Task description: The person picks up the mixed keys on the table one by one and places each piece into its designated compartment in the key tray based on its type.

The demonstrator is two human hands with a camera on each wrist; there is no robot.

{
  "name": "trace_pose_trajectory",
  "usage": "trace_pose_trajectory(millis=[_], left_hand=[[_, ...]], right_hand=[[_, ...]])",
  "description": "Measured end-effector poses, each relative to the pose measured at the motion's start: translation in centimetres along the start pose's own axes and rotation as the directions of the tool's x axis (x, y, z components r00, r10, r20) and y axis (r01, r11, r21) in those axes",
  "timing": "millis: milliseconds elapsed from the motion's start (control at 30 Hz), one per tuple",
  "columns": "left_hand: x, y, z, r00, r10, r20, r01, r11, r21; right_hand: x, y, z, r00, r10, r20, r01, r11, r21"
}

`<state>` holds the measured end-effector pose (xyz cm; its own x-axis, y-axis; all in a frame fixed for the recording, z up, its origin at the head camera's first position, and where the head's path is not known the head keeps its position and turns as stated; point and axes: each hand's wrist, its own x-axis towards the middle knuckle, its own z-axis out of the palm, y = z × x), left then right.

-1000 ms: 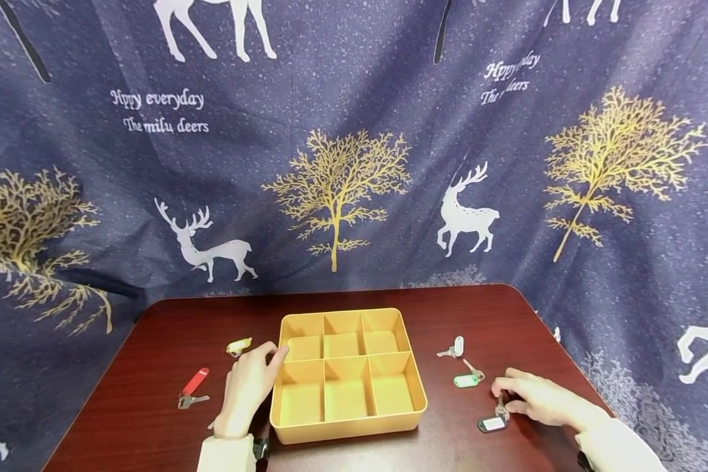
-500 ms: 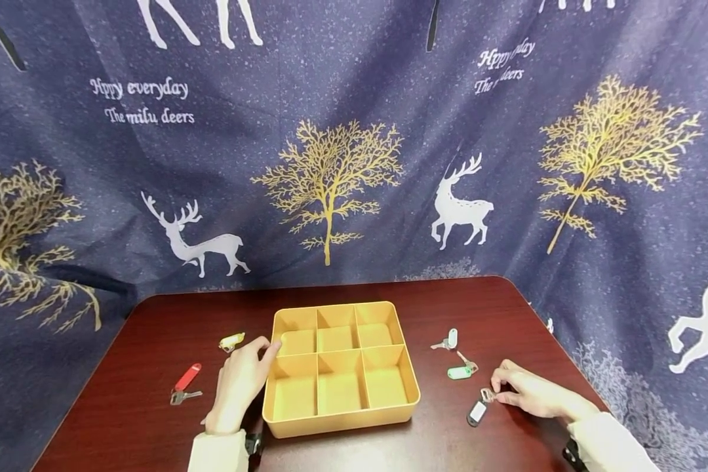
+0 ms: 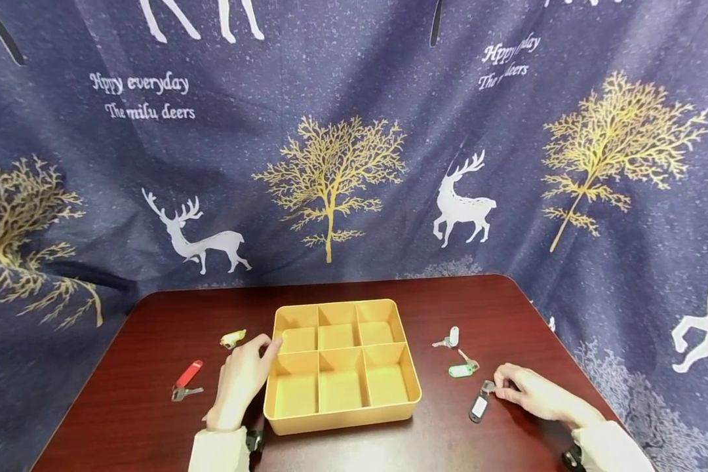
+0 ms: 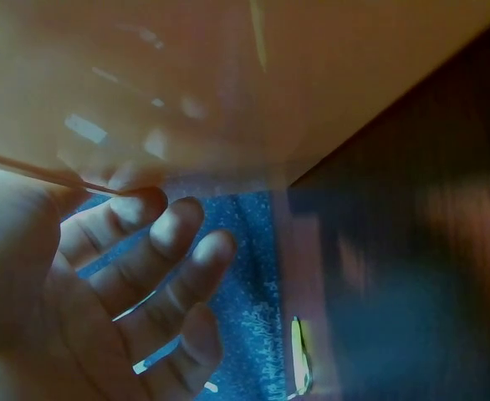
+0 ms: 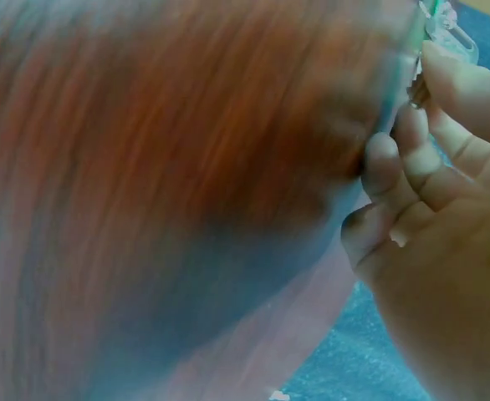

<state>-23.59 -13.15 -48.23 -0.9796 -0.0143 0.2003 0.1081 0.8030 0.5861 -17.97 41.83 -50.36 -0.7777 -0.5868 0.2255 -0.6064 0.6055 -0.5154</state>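
In the head view my left hand (image 3: 243, 380) holds the left wall of a yellow six-section box (image 3: 342, 426). Its thumb is at the rim, and its other fingers lie along the outside in the left wrist view. To the right of the box, my right hand (image 3: 533, 392) pinches a key (image 3: 490, 387) between thumb and fingertips. A black key tag (image 3: 479, 407) with a white label hangs from that key's ring and points toward the table's front. The right wrist view shows the pinched key (image 5: 416, 88) partly hidden by the fingers.
Near the right hand lie a green-tagged key (image 3: 461, 371) and a white-tagged key (image 3: 453, 337). Left of the box are a yellow key tag (image 3: 233, 338) and a red key tag (image 3: 189, 373) with its key. A patterned blue curtain (image 3: 354, 98) hangs behind the dark table (image 3: 171, 321).
The right hand has taken hold of the black-tagged key, and the tag has swung from lying crosswise to pointing frontward. The left hand stays at the box; the head view has shifted slightly.
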Motion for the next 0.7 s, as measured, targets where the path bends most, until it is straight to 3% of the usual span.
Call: trace_pose_trajectory(millis=[167, 433, 700], left_hand=[[0.1, -0.4, -0.3, 1.0, -0.016, -0.01, 0.016, 1.0, 0.014], [-0.2, -0.8, -0.5, 0.999, -0.036, -0.012, 0.036, 0.999, 0.022], [-0.1, -0.1, 0.1, 1.0, -0.004, 0.001, 0.004, 1.0, 0.013]], right_hand=[[1.1, -0.3, 0.1, 0.988, 0.099, -0.119, -0.095, 0.995, 0.04], [3.6, -1.7, -0.7, 0.955, 0.147, -0.256, -0.122, 0.986, 0.111], [4.7, -3.3, -1.1, 0.927, 0.097, -0.361, -0.115, 0.993, -0.028]])
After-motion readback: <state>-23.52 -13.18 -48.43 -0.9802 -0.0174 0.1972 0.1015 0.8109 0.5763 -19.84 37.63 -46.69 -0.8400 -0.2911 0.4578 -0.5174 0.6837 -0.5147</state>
